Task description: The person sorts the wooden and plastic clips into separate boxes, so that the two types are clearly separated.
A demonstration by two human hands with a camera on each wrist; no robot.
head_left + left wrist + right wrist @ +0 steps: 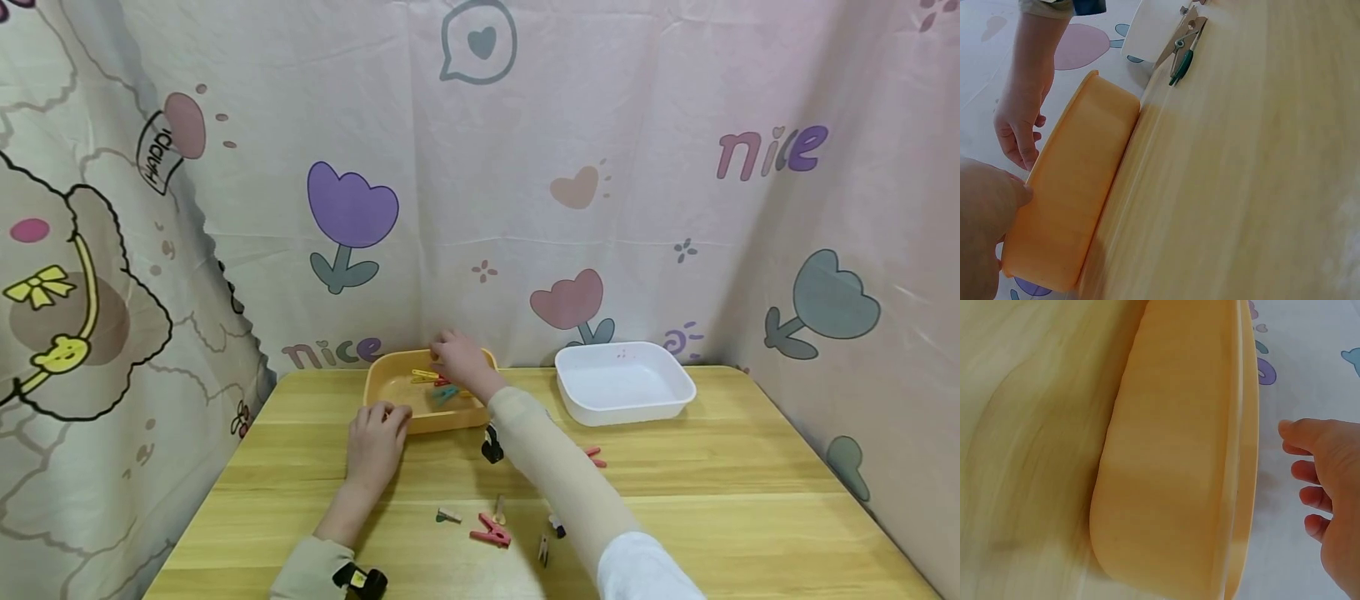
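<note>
My left hand [377, 443] grips the near left corner of a yellow plastic tray [442, 424], its thumb [1021, 190] on the rim in the left wrist view. Over the tray's far right part hovers my right hand [467, 364], fingers loosely bent. Nothing shows between those fingers [1315, 499] in the right wrist view. Inside the tray lie several clothespins, among them a yellow one [424, 377] and a teal one [446, 393]; the right hand hides some of the tray's inside.
A white tray [626, 414] stands at the back right. On the wooden table [735, 492] lie a pink clothespin [491, 533], a small clothespin with a green part [448, 516] and another small one [543, 550]. Another pink clothespin [596, 457] is partly behind my right sleeve. A printed curtain [480, 167] hangs behind.
</note>
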